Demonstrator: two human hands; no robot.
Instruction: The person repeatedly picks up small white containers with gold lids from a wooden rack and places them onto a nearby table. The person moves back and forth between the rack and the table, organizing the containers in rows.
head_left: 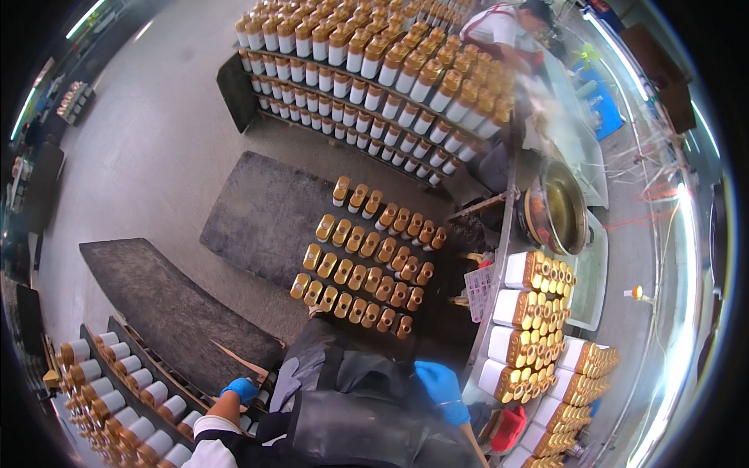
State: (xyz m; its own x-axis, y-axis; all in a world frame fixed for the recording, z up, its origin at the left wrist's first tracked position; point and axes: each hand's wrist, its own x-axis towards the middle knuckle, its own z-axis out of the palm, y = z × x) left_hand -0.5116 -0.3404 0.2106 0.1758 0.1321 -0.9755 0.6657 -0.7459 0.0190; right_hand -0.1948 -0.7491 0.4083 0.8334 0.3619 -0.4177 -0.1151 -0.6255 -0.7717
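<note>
My left hand [240, 389], in a blue glove, is closed at the near edge of a long dark board [172, 292]. What its fingers grip is hidden. Away from my body on the right, my right hand [441, 384], also blue-gloved, has its fingers stretched out and appears to hold nothing. In front of me, several rows of gold-topped white ceramic pieces [356, 277] stand on a second dark board [261, 210]. More white-and-gold pieces [140, 380] lie in tiers beside my left forearm.
A tall stack of tiers with white-and-gold pieces [374, 58] stands ahead. On the right are a round basin [563, 204], a worktop with more pieces [511, 308], a red cloth [509, 427] and a printed sheet [477, 292]. Another person [499, 27] stands at the far right.
</note>
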